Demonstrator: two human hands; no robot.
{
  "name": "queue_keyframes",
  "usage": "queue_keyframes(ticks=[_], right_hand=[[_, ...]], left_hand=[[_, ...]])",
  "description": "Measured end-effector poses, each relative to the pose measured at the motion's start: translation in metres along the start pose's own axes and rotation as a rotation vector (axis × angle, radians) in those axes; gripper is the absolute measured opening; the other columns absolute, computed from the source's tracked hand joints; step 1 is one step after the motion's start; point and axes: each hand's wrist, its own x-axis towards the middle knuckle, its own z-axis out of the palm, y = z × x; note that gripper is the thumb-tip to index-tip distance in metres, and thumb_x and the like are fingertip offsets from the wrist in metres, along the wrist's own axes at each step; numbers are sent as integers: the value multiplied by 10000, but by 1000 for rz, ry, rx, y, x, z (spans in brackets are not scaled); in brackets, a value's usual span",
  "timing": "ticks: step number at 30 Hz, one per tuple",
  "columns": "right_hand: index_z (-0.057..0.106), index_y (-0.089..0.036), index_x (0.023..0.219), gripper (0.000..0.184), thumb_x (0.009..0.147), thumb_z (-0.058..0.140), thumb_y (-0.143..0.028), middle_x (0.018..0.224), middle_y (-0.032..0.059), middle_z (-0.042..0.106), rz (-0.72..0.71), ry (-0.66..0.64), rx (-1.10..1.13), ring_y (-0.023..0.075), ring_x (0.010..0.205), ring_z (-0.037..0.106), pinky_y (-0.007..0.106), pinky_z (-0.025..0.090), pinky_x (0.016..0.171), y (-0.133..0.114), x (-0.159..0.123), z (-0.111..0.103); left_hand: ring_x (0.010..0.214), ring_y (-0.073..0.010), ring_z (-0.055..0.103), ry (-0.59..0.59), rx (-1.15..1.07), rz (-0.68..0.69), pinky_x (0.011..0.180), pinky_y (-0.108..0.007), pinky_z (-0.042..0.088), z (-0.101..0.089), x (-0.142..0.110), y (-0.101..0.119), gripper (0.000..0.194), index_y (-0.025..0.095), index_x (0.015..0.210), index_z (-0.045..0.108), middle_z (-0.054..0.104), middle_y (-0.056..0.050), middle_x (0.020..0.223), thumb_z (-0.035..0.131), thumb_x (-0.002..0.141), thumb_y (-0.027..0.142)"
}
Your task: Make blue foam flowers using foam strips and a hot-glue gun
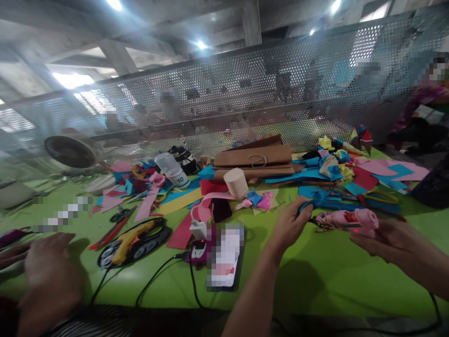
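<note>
My left hand [288, 225] is closed with its fingers pinching a folded piece of blue paper [317, 198] above the green table. In my right hand [398, 241] is a pink glue gun [358, 219], its dirty, glue-stained front pointing left at the paper and my left fingers. Whether the nozzle touches the paper I cannot tell. A cord [437, 309] hangs below my right wrist. Behind the paper lie scissors with yellow handles [384, 196], partly hidden among blue scraps.
On the green table [168, 285] lie a phone [229, 257], a purple power strip [199, 255], a yellow glue gun [126, 241], red scissors [114, 229], a tape roll [235, 182], a plastic cup [171, 169] and brown paper [252, 157]. A co-worker's hand [52, 262] rests at left.
</note>
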Motion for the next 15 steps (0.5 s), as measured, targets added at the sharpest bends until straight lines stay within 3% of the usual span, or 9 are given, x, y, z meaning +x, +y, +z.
queue_keyframes(ticks=[7,15], right_hand=[[704,-215,744,599,819,566,-793,691,41,643,37,54,-72,234,629,565,325,456,605,1,0,0],[655,-221,683,607,842,536,-795,639,25,561,42,28,-106,205,596,504,317,386,559,4,-3,-3]], left_hand=[[825,-167,543,-11,40,13,771,-264,434,-1,0,3,332,213,1026,651,607,-11,880,442,1056,469],[833,-165,544,-17,46,26,777,-263,444,-1,0,2,319,210,1002,647,613,-14,891,446,1057,453]])
